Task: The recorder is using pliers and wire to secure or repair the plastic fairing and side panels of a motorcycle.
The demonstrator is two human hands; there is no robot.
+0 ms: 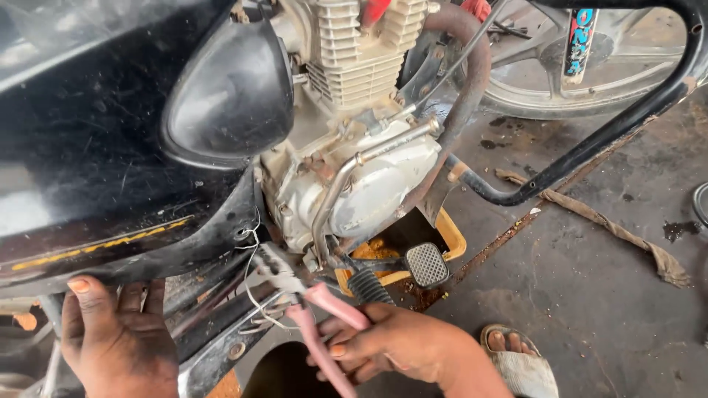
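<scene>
Grey concrete floor (590, 295), stained w/ dark oil patches, is seen right of the engine (354, 147); a dirty rag strip (605, 228) is laid across it, further right. Pale, grimy metal is shown on the engine's finned cylinder and side cover. A black side panel (88, 147) is seen left of the engine, a black crash bar (612, 125) to its right, and a spoked wheel (560, 66) beyond, upper right. Below the engine a yellow tray (450, 236) is set on the floor, w/ a ribbed footpeg (369, 284) and a brake pedal (428, 264) above it.

Pink-handled pliers (310, 309) are gripped by the right hand (398, 343), below the engine; fingers are clenched round the handles. The plier jaws are pointed up-left at thin wire (254, 287), just below-left of the engine; whether wire is actually pinched can't be told. The left hand (110, 339) is placed under the panel's lower edge, far left of the engine, fingers curled upward against the bodywork, nothing separate held. A sandalled foot (516, 361) is seen on the floor, lower right of the engine.
</scene>
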